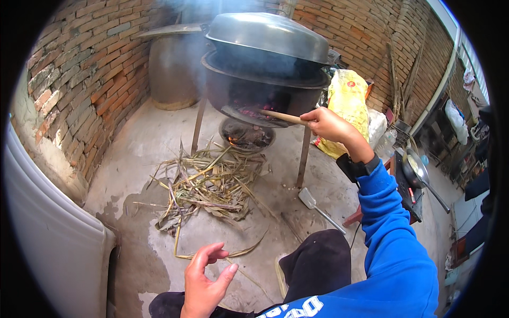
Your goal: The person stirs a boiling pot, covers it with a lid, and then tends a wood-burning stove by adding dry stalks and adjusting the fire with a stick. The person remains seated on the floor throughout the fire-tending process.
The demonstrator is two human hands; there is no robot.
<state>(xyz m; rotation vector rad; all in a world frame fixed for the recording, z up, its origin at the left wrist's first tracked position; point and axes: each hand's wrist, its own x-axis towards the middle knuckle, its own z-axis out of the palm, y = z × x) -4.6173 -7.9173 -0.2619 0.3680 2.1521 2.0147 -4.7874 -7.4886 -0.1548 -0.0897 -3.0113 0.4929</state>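
Note:
My right hand [328, 125] grips a wooden stick [284, 116], its far end inside the fire opening of a dark metal stove [222, 93]. Pink-red embers [254, 110] glow around that end. A large metal lid [266, 35] covers the stove's top, and smoke rises about it. Below the opening, a round pan [248, 137] on the floor holds ash and a small flame. My left hand [206, 274] hangs above the floor near my knee, thumb and fingers apart, holding nothing. Dry stalks and leaves [210, 183] lie heaped in front of the pan.
A metal shovel [318, 208] lies by the stove's right leg. Yellow printed sacks [348, 99] stand right of the stove. A wok [414, 169] rests on a low table [401, 185] at right. Brick walls [99, 59] and a white appliance-like object [55, 230] flank the left.

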